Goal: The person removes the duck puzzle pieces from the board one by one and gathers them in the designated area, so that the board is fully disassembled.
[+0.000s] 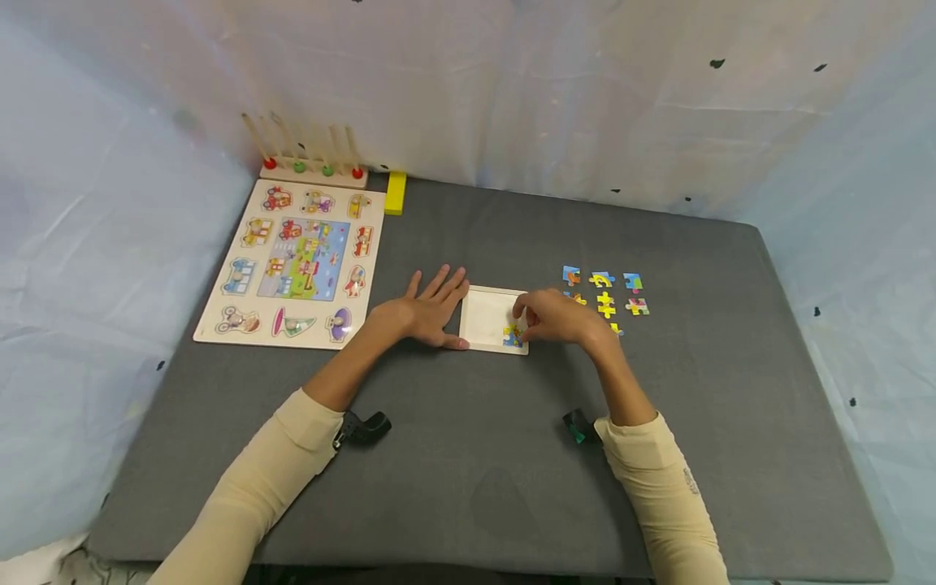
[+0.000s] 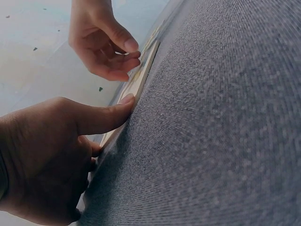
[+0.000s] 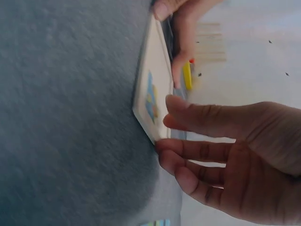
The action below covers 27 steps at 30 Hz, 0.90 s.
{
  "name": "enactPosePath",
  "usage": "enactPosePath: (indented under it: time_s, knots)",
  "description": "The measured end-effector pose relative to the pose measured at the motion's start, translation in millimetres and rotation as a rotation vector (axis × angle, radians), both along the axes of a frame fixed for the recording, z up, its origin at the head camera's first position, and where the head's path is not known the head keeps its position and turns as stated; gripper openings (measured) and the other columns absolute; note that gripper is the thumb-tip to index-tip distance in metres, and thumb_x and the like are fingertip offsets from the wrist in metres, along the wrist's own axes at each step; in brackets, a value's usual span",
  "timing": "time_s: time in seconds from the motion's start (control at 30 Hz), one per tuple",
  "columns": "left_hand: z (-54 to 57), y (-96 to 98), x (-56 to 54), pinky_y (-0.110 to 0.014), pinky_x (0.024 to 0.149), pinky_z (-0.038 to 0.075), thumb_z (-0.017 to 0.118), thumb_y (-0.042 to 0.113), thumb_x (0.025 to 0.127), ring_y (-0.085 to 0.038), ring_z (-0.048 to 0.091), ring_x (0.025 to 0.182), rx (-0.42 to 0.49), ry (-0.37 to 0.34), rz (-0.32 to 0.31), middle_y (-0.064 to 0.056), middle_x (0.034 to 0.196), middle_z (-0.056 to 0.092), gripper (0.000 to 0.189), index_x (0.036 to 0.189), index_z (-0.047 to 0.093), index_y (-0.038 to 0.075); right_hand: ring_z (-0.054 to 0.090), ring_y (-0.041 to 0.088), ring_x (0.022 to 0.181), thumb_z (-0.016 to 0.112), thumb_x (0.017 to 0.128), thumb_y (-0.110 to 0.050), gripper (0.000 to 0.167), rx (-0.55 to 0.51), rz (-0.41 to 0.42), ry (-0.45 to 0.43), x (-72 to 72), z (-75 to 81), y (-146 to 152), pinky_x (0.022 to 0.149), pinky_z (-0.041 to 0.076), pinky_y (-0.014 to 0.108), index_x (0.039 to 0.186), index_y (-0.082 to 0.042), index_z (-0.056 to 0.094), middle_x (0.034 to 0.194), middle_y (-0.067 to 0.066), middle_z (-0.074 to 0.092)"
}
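In the head view a shallow wooden puzzle tray (image 1: 486,315) lies on the table, with joined jigsaw pieces (image 1: 513,336) in its near right corner. My left hand (image 1: 431,313) is spread flat at the tray's left side, its thumb against the near left corner. Over the tray's right edge is my right hand (image 1: 553,317), fingers loosely bent above the joined pieces. The right wrist view shows thumb and forefinger close together just over the tray, with no piece visible between them. Loose jigsaw pieces (image 1: 606,305) lie to the right of this hand, some partly hidden by it.
A large wooden picture board (image 1: 228,317) with vehicle shapes lies on the left. Behind it stands a peg rack (image 1: 313,173) with red and green beads, beside a yellow block (image 1: 395,193). Pale sheeting (image 1: 556,106) rises behind the grey table (image 1: 453,471).
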State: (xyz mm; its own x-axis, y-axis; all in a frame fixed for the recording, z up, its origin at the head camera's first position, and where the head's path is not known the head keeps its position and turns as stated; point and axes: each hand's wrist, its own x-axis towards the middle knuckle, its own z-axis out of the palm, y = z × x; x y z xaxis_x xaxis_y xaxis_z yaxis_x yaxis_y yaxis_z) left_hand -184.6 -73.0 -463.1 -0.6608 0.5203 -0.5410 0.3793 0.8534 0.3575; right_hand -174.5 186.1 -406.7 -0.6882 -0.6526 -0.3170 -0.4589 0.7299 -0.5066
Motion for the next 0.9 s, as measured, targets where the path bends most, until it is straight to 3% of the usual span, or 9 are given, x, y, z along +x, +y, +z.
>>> enactPosePath:
  time_s: [0.3,0.5,0.67,0.9]
  knots:
    - [-1.0,1.5,-1.2,-0.06,0.127,-0.023,0.059,0.069,0.096,-0.022,-0.035,0.159,-0.004,0.008,-0.003,0.003,0.172,-0.032,0.114,0.168,-0.015,0.021,0.06,0.019,0.074,0.088,0.084,-0.01,0.024,0.088,-0.057,0.008,5.3,0.3,-12,0.068,0.048,0.03,0.1,0.001,0.073,0.086,0.012,0.069]
    - [4.4,0.6,2.5,-0.06,0.128,-0.021,0.059,0.068,0.097,-0.024,-0.033,0.16,-0.011,0.008,-0.011,0.0,0.173,-0.031,0.113,0.168,-0.014,0.018,0.06,0.019,0.078,0.087,0.085,-0.011,0.027,0.127,-0.081,-0.012,6.8,2.3,-17,0.07,0.049,0.031,0.104,0.0,0.07,0.091,0.011,0.068]
    - [8.9,-0.2,5.1,-0.06,0.129,-0.019,0.058,0.068,0.098,-0.025,-0.03,0.161,0.001,0.012,-0.016,-0.001,0.174,-0.029,0.112,0.169,-0.012,0.017,0.056,0.019,0.074,0.087,0.084,-0.006,0.026,0.078,-0.1,0.008,6.9,2.5,-16,0.069,0.046,0.031,0.097,0.0,0.065,0.087,0.011,0.064]
    - [1.6,0.1,1.2,-0.06,0.128,-0.022,0.058,0.069,0.097,-0.024,-0.034,0.16,-0.017,0.004,-0.015,0.001,0.173,-0.032,0.113,0.168,-0.015,0.019,0.051,0.017,0.071,0.084,0.084,0.0,0.026,0.014,-0.067,0.016,6.6,2.7,-14,0.066,0.04,0.029,0.09,-0.002,0.059,0.081,0.008,0.058]
